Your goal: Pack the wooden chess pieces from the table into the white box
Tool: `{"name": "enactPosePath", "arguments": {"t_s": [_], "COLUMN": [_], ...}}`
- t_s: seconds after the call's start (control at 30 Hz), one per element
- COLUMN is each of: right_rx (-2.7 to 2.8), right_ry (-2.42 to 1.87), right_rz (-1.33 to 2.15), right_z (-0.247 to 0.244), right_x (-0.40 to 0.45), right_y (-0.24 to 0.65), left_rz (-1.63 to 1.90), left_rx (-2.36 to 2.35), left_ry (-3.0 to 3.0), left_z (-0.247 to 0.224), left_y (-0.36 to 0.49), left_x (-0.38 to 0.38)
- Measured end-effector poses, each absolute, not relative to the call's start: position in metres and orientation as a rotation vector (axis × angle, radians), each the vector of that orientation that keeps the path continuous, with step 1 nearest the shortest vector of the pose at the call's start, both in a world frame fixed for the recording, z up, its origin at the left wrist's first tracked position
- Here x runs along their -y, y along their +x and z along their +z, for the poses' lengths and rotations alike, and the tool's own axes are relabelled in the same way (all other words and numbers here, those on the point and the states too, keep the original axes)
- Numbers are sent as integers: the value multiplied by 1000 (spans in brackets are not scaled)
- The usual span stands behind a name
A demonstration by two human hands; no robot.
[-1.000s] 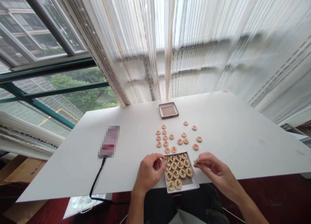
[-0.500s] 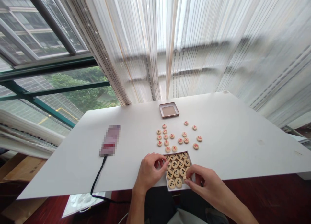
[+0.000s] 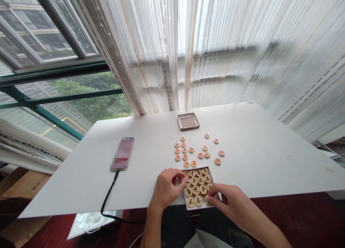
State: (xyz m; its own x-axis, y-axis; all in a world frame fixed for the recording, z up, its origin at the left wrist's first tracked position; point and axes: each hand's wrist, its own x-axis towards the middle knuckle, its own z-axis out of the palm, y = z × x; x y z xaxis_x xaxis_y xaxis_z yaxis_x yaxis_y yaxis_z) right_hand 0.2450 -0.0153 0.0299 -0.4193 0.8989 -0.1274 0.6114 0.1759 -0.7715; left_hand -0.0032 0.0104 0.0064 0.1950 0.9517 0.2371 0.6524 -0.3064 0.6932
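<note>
In front of me a shallow box (image 3: pixel 187 207) sits at the table's near edge, with rows of round wooden Chinese chess pieces marked in black inside. My left hand (image 3: pixel 167 187) is at the box's left side, thumb and curled fingers closing on its edge by the leftmost pieces. Between thumb and fingers of my right hand (image 3: pixel 226 197) is a Chinese chess piece (image 3: pixel 208 200), at the box's lower right corner; the fingers cover part of it. Beyond the box lie loose red-marked pieces (image 3: pixel 191 150), spread over the table.
An open box lid (image 3: pixel 188 122) lies farther back on the white table (image 3: pixel 250 151). To the left is a blurred flat device (image 3: pixel 122 154) with a black cable (image 3: pixel 106 197) running off the near edge. Striped curtains (image 3: pixel 205 61) hang behind the table.
My right hand has shifted slightly, and more of the piece in its fingers shows at the box's lower right corner. My left hand stays at the box's left side.
</note>
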Motion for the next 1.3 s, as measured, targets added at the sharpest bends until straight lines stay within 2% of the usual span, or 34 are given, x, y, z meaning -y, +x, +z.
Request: {"name": "enactPosePath", "arguments": {"t_s": [0.27,0.7,1.13,1.3], "right_rx": [2301,2427,1913,1762], "right_ry": [-1424,-1338,-1281,-1266], "right_rz": [895,933,642,661], "right_z": [27,40,8,-4], "right_x": [10,21,-16,-17], "right_y": [247,258,281,280], "left_rz": [909,907,946,1039], "left_rx": [-1498,-1506,-1532,-1503], "left_ry": [2036,2037,1912,1808], "left_z": [6,8,1,9], "left_y": [-3,-2,-5,-12], "left_x": [-10,-10,-10,-16]}}
